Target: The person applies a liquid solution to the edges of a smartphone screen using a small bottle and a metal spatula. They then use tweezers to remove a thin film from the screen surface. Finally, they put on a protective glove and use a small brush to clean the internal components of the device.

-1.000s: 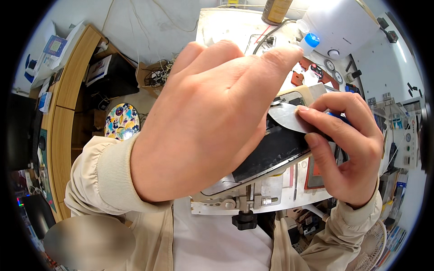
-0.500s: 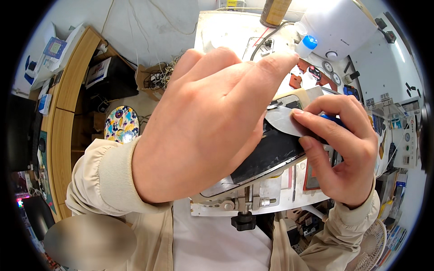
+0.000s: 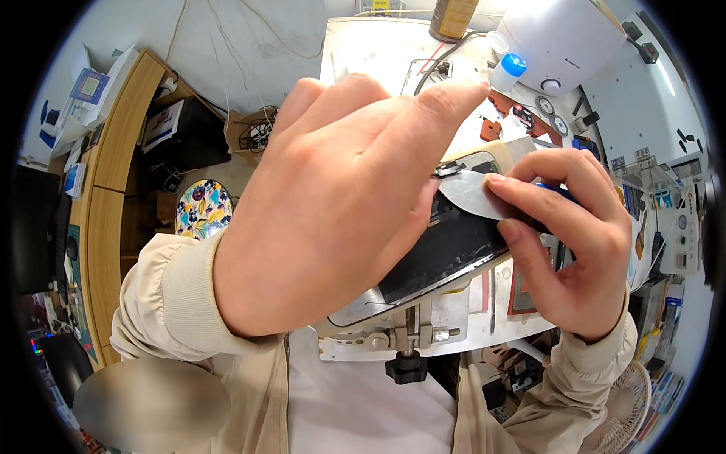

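A black, open device (image 3: 439, 253) in a pale frame rests on a metal clamp fixture (image 3: 408, 333) with a black knob (image 3: 406, 367) below. My left hand (image 3: 333, 189) is curled over the device's left part; whatever its fingertips hold is hidden. My right hand (image 3: 563, 242) pinches a thin, rounded metal blade (image 3: 473, 195) with thumb and index finger; the blade lies over the device's right part, beside a small dark piece (image 3: 450, 168) near the upper edge. A blue item (image 3: 552, 187) shows behind my right fingers.
A white workbench (image 3: 344, 45) holds a can (image 3: 452, 15), a blue-capped bottle (image 3: 508, 69), a white appliance (image 3: 560, 45) and several small parts. A wooden cabinet (image 3: 106, 227) and a floral seat (image 3: 204, 208) are at left, a fan (image 3: 616, 408) at lower right.
Both hands have shifted slightly left since the earlier frames. The blade stays pinched in my right hand, over the same part of the device.
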A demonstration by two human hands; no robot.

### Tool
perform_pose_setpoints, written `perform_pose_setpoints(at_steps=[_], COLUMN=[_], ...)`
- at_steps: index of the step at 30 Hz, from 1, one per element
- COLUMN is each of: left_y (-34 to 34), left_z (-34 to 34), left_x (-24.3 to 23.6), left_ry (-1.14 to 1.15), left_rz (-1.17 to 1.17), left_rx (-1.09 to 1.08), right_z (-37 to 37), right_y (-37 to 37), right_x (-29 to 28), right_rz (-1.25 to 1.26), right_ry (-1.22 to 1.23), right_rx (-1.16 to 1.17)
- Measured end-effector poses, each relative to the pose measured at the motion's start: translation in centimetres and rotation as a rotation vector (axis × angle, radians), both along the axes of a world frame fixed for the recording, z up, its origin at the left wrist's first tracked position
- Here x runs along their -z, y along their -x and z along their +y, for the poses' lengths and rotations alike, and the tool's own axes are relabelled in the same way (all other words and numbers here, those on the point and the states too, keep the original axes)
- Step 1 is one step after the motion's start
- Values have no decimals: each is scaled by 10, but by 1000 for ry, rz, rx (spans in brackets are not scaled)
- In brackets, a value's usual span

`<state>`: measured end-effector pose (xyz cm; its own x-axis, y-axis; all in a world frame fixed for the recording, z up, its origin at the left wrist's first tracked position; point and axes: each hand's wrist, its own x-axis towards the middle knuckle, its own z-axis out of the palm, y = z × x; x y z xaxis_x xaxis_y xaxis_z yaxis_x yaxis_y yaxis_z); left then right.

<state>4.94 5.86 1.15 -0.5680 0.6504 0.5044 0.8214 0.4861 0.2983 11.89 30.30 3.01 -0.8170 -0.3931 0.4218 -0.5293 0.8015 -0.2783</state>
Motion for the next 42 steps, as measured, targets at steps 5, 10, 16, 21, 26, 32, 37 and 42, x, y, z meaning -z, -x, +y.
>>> perform_pose_setpoints(at_steps=[5, 10, 16, 21, 26, 32, 37, 42], left_y=[-1, -2, -2, -2, -3, -3, -2, 1], left_z=[-1, -2, -3, -3, -3, -5, -6, -8], left_x=[-1, -3, -5, -3, -4, -5, -3, 0], left_ry=[15, 17, 5, -46, -42, -36, -50, -74], left_rz=[-12, -36, -52, -52, -63, -66, -76, -45], left_rx=[-3, 4, 7, 41, 48, 45, 21, 16], right_z=[0, -2, -1, -1, -1, 0, 1, -2], right_y=[0, 0, 2, 1, 2, 2, 4, 4], right_x=[-2, 0, -1, -2, -1, -1, -3, -5], right_rz=[-10, -2, 6, 2, 1, -5, -17, 0], right_ry=[-6, 6, 10, -2, 11, 15, 7, 19], right_rx=[3, 3, -11, -6, -11, -14, -14, -4])
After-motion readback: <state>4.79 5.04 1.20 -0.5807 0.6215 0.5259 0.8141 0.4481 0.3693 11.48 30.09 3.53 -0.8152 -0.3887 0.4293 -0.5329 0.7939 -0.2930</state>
